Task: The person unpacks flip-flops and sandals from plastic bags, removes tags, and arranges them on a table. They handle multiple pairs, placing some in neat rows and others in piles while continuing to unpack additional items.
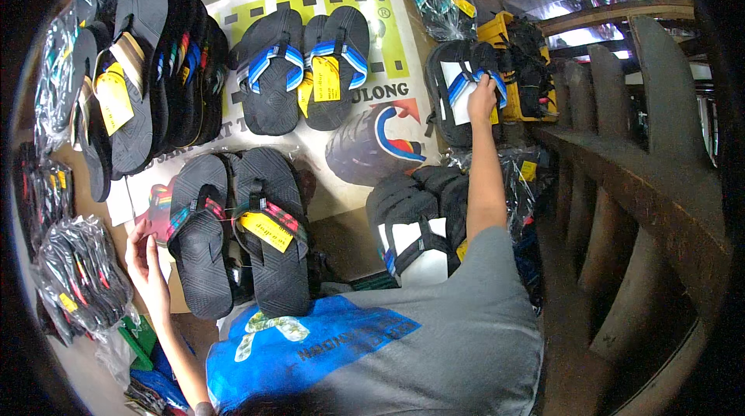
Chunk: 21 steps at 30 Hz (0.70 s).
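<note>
My right hand (482, 100) reaches out to the far right. Its fingers are closed at the blue-and-white strap of a black flip-flop (458, 115) that has white paper under the strap. My left hand (146, 257) is at the left, beside a pair of black flip-flops (254, 231) with multicoloured straps and a yellow tag. Its fingers are bent but apart, near a white sheet (119, 202), and I see nothing held in them. Farther back lies another pair of black flip-flops (272, 102) with blue straps and yellow tags.
A row of upright flip-flops (147, 51) stands at the back left. Plastic-wrapped bundles (81, 265) lie at the left edge. More black flip-flops (403, 210) sit near my right arm. At the far right are a yellow crate (543, 105) and a dark slatted rack (636, 160).
</note>
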Tool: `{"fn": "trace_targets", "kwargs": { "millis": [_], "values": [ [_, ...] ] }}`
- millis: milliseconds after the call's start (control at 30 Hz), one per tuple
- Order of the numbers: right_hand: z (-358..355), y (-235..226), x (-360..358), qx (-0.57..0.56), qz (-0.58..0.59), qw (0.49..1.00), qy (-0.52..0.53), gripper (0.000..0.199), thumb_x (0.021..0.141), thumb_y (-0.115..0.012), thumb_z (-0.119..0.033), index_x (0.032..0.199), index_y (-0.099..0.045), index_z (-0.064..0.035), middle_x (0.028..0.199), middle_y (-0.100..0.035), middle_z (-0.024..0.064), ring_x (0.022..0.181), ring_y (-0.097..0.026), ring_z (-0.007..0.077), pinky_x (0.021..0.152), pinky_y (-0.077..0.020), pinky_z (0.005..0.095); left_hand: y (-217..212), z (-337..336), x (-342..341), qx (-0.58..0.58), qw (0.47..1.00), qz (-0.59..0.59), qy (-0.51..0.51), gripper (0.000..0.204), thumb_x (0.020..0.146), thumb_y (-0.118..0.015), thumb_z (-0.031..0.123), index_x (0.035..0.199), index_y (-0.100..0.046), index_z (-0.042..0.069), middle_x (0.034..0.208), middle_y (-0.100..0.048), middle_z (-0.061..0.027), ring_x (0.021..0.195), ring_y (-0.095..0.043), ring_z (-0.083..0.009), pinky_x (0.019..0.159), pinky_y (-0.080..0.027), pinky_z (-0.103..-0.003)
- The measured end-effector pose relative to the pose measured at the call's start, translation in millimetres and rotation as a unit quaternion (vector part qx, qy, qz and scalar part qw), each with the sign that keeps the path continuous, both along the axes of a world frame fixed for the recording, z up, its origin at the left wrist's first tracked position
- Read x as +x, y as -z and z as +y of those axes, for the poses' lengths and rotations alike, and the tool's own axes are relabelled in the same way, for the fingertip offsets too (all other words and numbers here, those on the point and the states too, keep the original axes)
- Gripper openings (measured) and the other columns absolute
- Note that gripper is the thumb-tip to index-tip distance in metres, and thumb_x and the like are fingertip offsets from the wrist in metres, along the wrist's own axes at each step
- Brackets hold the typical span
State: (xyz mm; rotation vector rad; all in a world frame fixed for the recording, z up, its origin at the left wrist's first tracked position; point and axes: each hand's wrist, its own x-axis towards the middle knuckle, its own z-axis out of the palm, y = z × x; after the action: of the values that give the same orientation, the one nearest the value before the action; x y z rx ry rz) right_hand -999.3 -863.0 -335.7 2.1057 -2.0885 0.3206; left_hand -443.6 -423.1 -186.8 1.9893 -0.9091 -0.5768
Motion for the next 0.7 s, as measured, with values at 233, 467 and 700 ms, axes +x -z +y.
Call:
{"fn": "trace_targets", "kwargs": {
  "millis": [233,467,700],
  "values": [
    [-9,-5,-17,-0.076,0.014,0.976,-0.204,0.035,0.075,-0.047,0.001,0.109,-0.050,-0.0024,0.101,-0.051,0.0216,0.099,-0.051,0.0380,0.086,-0.0411,0.0447,-1,5,-2,0.006,0.997,-0.059,-0.042,0.030,0.082,-0.058,0.009,0.111,-0.056,0.003,0.108,-0.056,-0.0114,0.094,-0.053,-0.0165,0.084,-0.041,-0.030],
    [75,-90,155,0.019,0.005,0.987,-0.160,0.050,0.075,-0.062,-0.025,0.117,-0.049,0.0000,0.118,-0.045,0.0229,0.107,-0.045,0.0391,0.090,-0.0378,0.0451,6,61,29,0.061,0.994,-0.075,-0.045,0.039,0.080,-0.061,0.028,0.112,-0.056,0.006,0.119,-0.050,-0.0130,0.109,-0.047,-0.0203,0.088,-0.036,-0.035],
    [281,-109,282,0.270,-0.276,0.901,-0.197,0.079,0.080,-0.055,-0.051,0.130,-0.034,0.0063,0.133,-0.034,0.0264,0.125,-0.032,0.0345,0.103,-0.0246,0.0405,57,56,-44,-0.021,0.961,0.271,0.057,0.072,0.087,-0.040,0.045,0.134,-0.023,-0.008,0.139,-0.024,-0.0270,0.131,-0.021,-0.0343,0.107,-0.013,-0.043]
  ]
}}
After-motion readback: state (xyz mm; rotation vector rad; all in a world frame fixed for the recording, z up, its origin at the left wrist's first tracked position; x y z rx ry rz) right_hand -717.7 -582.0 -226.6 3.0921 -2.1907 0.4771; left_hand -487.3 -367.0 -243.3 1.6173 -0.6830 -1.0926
